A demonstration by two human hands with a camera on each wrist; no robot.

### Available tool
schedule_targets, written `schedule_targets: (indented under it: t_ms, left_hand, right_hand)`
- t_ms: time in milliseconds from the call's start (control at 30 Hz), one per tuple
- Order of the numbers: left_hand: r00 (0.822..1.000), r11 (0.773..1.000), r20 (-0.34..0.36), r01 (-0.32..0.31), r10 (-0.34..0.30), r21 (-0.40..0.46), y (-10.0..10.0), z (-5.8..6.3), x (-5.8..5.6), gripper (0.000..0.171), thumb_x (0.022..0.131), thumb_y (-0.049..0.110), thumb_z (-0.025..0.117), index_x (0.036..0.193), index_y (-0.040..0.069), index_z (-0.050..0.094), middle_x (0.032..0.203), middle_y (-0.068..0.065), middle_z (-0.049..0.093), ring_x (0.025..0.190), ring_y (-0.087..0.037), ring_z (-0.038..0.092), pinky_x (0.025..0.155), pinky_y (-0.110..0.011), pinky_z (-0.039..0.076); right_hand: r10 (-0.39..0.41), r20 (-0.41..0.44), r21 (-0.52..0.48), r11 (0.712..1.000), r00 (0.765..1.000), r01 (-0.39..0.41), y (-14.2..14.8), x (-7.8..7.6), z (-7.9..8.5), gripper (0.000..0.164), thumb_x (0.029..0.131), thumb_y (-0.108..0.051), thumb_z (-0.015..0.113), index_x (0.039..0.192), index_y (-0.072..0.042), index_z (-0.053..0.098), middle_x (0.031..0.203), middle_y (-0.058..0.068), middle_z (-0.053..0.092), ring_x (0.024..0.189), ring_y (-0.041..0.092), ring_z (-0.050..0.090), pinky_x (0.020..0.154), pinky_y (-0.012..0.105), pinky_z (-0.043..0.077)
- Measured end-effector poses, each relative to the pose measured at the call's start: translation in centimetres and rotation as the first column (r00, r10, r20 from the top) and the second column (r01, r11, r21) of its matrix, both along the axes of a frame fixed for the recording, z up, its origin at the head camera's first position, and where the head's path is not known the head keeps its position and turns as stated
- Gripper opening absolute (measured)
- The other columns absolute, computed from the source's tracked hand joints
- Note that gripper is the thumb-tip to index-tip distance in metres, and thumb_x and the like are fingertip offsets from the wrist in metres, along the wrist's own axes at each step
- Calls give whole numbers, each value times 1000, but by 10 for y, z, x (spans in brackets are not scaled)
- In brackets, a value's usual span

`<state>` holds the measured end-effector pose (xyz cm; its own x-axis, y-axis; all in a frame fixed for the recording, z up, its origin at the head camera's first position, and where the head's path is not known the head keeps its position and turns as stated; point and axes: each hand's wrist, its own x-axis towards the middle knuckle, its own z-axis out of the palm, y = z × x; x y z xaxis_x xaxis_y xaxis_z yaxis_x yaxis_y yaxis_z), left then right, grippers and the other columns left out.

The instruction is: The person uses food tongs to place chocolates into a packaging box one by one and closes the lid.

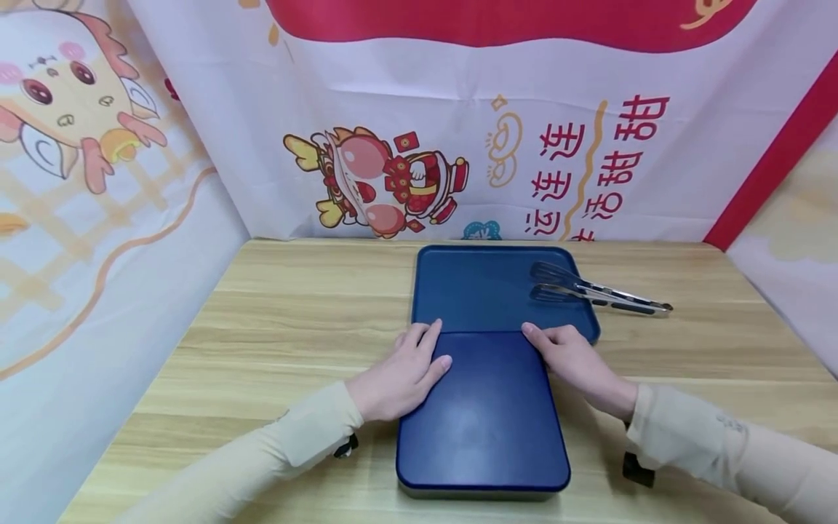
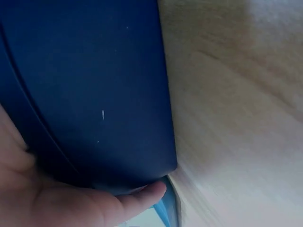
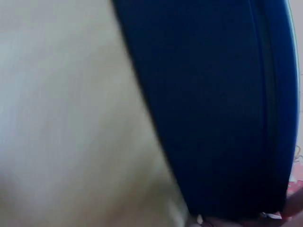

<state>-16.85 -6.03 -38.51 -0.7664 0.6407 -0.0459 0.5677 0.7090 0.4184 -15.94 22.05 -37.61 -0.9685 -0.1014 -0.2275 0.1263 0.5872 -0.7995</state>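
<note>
A dark blue rectangular lidded box (image 1: 484, 422) lies in front of me, its far edge against or over the near part of a blue tray (image 1: 484, 287). My left hand (image 1: 402, 375) holds the box's far left corner, thumb on the lid. In the left wrist view a finger (image 2: 137, 201) bends round the box's end, below the lid seam. My right hand (image 1: 579, 364) grips the far right corner, thumb at the top edge and the other fingers down the side, mostly hidden. The right wrist view shows the box's side wall (image 3: 203, 104) close up.
Metal tongs (image 1: 615, 297) with dark slotted heads lie across the tray's right rim, handles out over the wooden table (image 1: 314, 291). A printed cloth (image 1: 419, 94) hangs behind the table's far edge, with more cloth at the left and right sides.
</note>
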Motion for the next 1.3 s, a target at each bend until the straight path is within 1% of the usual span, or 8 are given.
schedule_targets:
  t_ms: [233, 333, 467, 633, 767, 900, 1100, 1300]
  left_hand:
    - [1000, 1000, 9, 3, -3, -18, 2, -3, 3, 67, 105, 47, 18, 152, 1, 7, 150, -17, 17, 137, -31, 20, 106, -35, 23]
    - [1000, 1000, 1, 12, -12, -13, 3, -4, 4, 67, 105, 46, 19, 152, 0, 6, 150, -18, 17, 137, -32, 20, 106, -36, 23]
    - [1000, 1000, -3, 11, -11, -7, 3, -4, 4, 66, 105, 45, 19, 152, 0, 6, 150, -18, 17, 137, -32, 20, 106, -36, 22]
    - [999, 1000, -35, 13, -13, -13, 5, -5, 2, 66, 105, 45, 19, 152, -1, 8, 149, -18, 19, 136, -33, 22, 107, -35, 22]
    - [999, 1000, -49, 19, -19, -19, 5, -5, -3, 67, 105, 45, 19, 151, -2, 9, 148, -19, 21, 135, -34, 24, 106, -37, 23]
    - [999, 999, 5, 39, -39, -19, 1, -1, -10, 67, 105, 45, 20, 152, -1, 7, 149, -19, 18, 136, -34, 22, 106, -36, 22]
    - [993, 999, 116, 17, -23, 50, -8, 3, -19, 67, 105, 45, 22, 151, -2, 9, 152, -18, 15, 139, -27, 17, 108, -35, 18]
    - [995, 992, 100, -21, 9, 121, -16, 3, -26, 65, 105, 44, 23, 150, -2, 17, 151, -19, 20, 138, -28, 21, 108, -36, 19]
  right_hand:
    - [-121, 45, -67, 990, 992, 124, -5, 8, 2, 56, 98, -47, 48, 62, -5, 52, 56, -2, 33, 58, 15, 41, 63, 30, 41]
    - [-138, 19, -79, 987, 990, 139, -4, 9, 0, 49, 99, -44, 49, 100, 2, 66, 75, 1, 55, 70, 11, 52, 68, 29, 46]
    - [-127, -10, -68, 990, 992, 126, -5, 9, -4, 56, 100, -41, 47, 140, -1, 43, 78, 2, 57, 65, 12, 54, 60, 27, 46]
    - [-121, -20, -46, 992, 992, 120, -4, 6, -5, 54, 101, -39, 46, 140, -2, 44, 54, -1, 38, 46, 14, 41, 46, 28, 37]
    - [-86, -31, -44, 995, 996, 84, -2, 1, -1, 53, 101, -39, 45, 137, 1, 47, 86, 7, 62, 69, 13, 55, 61, 28, 47]
    - [-32, 26, -57, 998, 999, 33, 0, -8, 5, 49, 102, -36, 45, 133, 2, 52, 107, 13, 60, 89, 18, 56, 75, 33, 49]
    - [24, 132, -116, 993, 991, -8, -3, -18, 11, 43, 102, -33, 47, 127, 1, 57, 120, 12, 57, 106, 22, 55, 83, 37, 48]
    - [-6, 70, -209, 978, 998, 21, 8, -18, 9, 47, 104, -27, 41, 134, 8, 46, 124, 21, 56, 106, 28, 58, 85, 40, 47]
